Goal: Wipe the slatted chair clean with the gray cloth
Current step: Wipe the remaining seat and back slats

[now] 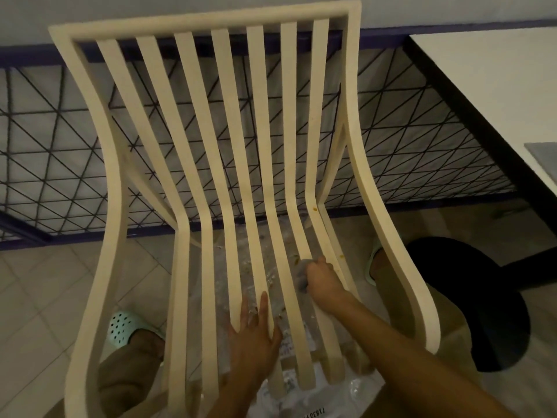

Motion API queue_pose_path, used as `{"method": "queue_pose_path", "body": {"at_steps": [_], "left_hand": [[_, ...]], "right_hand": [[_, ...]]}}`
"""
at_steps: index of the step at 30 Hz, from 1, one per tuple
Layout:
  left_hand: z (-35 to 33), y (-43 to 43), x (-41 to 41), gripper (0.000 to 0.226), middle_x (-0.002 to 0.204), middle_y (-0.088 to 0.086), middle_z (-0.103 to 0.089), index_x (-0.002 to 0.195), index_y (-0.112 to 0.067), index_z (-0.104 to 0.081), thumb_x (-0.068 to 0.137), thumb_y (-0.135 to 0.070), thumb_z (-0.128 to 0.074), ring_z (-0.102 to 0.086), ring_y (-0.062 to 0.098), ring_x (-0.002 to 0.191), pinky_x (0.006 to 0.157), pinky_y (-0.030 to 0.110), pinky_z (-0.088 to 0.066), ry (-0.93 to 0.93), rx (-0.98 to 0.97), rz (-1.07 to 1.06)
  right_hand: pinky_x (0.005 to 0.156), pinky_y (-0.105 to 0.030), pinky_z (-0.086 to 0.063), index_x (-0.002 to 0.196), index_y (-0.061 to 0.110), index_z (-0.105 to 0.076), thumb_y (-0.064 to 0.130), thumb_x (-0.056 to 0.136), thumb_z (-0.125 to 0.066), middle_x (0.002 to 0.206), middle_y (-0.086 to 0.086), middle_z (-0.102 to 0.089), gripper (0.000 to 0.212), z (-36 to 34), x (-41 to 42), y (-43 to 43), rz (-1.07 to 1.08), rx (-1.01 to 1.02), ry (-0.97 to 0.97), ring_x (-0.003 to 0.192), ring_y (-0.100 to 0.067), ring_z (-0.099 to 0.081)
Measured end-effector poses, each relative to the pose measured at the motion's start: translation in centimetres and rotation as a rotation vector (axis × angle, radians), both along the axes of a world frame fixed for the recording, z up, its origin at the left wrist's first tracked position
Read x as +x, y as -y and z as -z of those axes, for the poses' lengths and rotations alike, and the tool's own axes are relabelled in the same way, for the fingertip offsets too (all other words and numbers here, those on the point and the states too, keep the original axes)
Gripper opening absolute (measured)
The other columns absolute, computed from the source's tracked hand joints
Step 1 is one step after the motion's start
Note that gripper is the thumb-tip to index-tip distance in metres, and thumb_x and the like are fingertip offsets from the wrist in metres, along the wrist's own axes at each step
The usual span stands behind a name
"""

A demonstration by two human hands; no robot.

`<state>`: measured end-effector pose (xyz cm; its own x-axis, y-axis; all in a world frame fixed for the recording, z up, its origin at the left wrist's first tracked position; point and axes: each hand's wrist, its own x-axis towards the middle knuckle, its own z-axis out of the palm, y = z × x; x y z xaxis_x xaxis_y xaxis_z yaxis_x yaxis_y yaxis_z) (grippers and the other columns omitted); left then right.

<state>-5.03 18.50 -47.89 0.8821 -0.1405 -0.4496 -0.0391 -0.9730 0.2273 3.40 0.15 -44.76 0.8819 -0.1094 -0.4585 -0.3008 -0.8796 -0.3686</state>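
Your right hand [324, 280] bunches the soft gray cloth [302, 274] at lower center, left hand [253, 333] flat, steadying the chair's [205, 116] stiff slats.

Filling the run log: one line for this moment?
right hand grips gray cloth on chair slat | left hand flat on slats

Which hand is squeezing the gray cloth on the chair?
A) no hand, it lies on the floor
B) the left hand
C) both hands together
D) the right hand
D: the right hand is curled round the bunched gray cloth on the seat slats of the cream slatted chair, while the left hand lies flat with straight fingers on the slats and holds nothing.
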Motion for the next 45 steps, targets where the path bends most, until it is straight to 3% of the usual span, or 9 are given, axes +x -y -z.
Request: {"method": "queue_pose_path", "body": {"at_steps": [5, 10, 15, 19, 22, 27, 32, 37, 45], "left_hand": [[0.7, 0.0, 0.2, 0.080, 0.135, -0.002, -0.059, 0.154, -0.026, -0.015, 0.085, -0.061, -0.036, -0.013, 0.023, 0.147, 0.096, 0.066, -0.040, 0.166, -0.021, -0.010], [2.1, -0.5, -0.6, 0.076, 0.147, -0.009, -0.044, 0.148, -0.035, 0.025, 0.090, -0.063, -0.016, 0.022, 0.015, 0.146, 0.112, 0.061, -0.012, 0.129, -0.051, -0.023], [1.4, -0.3, -0.6, 0.077, 0.150, -0.008, -0.042, 0.148, -0.034, 0.025, 0.090, -0.061, -0.019, 0.024, 0.014, 0.146, 0.114, 0.059, -0.009, 0.153, -0.067, -0.021], [1.2, -0.3, -0.6, 0.077, 0.151, -0.008, -0.039, 0.147, -0.033, 0.027, 0.091, -0.061, -0.017, 0.025, 0.015, 0.145, 0.115, 0.058, -0.005, 0.131, -0.067, -0.019], [1.2, -0.3, -0.6, 0.075, 0.150, -0.008, -0.041, 0.147, -0.033, 0.027, 0.091, -0.061, -0.015, 0.024, 0.016, 0.145, 0.114, 0.058, -0.005, 0.134, -0.065, -0.013], [1.1, -0.2, -0.5, 0.079, 0.130, -0.003, -0.062, 0.155, -0.025, -0.013, 0.086, -0.056, -0.037, -0.014, 0.021, 0.147, 0.100, 0.063, -0.035, 0.215, -0.068, -0.037], [1.0, -0.3, -0.5, 0.078, 0.151, -0.008, -0.041, 0.150, -0.030, 0.021, 0.085, -0.063, -0.007, 0.021, 0.015, 0.146, 0.111, 0.059, -0.011, 0.141, -0.031, -0.002], [1.1, -0.3, -0.6, 0.080, 0.150, -0.002, -0.042, 0.151, -0.029, 0.019, 0.083, -0.065, -0.003, 0.018, 0.013, 0.144, 0.111, 0.061, -0.013, 0.177, -0.030, -0.013], [0.5, -0.3, -0.5, 0.081, 0.155, -0.002, -0.034, 0.148, -0.028, 0.027, 0.078, -0.064, 0.008, 0.019, 0.015, 0.146, 0.112, 0.059, -0.011, 0.125, 0.015, 0.010]], "right_hand": [[0.093, -0.042, -0.042, 0.121, 0.001, -0.054, 0.004, 0.092, -0.049, 0.131, -0.026, -0.042, 0.030, 0.1, 4.5, -0.3, 0.006, -0.024, -0.039, 0.117, -0.042, -0.047], [0.092, -0.042, -0.042, 0.121, 0.001, -0.056, 0.004, 0.090, -0.049, 0.127, -0.026, -0.047, 0.031, 0.3, 9.5, -0.6, 0.042, -0.018, -0.031, 0.116, -0.042, -0.048], [0.082, -0.041, -0.049, 0.133, 0.013, -0.046, 0.026, 0.078, -0.050, 0.124, -0.014, -0.052, 0.057, 1.6, 11.2, -0.3, 0.041, -0.131, 0.006, 0.099, -0.032, -0.056], [0.099, -0.047, -0.041, 0.128, 0.005, -0.051, 0.005, 0.091, -0.047, 0.135, -0.024, -0.040, 0.037, 0.6, 9.7, -0.2, -0.063, -0.144, 0.045, 0.122, -0.042, -0.042], [0.098, -0.047, -0.042, 0.125, 0.005, -0.053, 0.005, 0.092, -0.045, 0.131, -0.023, -0.042, 0.034, 0.8, 7.3, -0.2, -0.029, -0.100, 0.056, 0.119, -0.041, -0.044], [0.099, -0.036, -0.044, 0.127, 0.014, -0.052, 0.009, 0.096, -0.046, 0.133, -0.012, -0.038, 0.032, 0.0, 1.7, -0.5, -0.027, -0.098, 0.009, 0.117, -0.031, -0.044], [0.099, -0.043, -0.042, 0.135, 0.013, -0.043, 0.005, 0.094, -0.044, 0.135, -0.017, -0.038, 0.041, -0.4, -4.8, -0.3, 0.007, -0.035, -0.020, 0.121, -0.035, -0.043], [0.096, -0.029, -0.045, 0.132, 0.015, -0.044, 0.012, 0.095, -0.050, 0.141, -0.010, -0.030, 0.038, -0.6, -9.5, -0.1, -0.034, -0.055, -0.083, 0.119, -0.025, -0.042], [0.095, -0.034, -0.049, 0.118, 0.015, -0.056, 0.013, 0.091, -0.060, 0.129, -0.008, -0.041, 0.028, -0.4, -9.2, -0.4, -0.051, -0.027, -0.153, 0.111, -0.026, -0.050]]}}
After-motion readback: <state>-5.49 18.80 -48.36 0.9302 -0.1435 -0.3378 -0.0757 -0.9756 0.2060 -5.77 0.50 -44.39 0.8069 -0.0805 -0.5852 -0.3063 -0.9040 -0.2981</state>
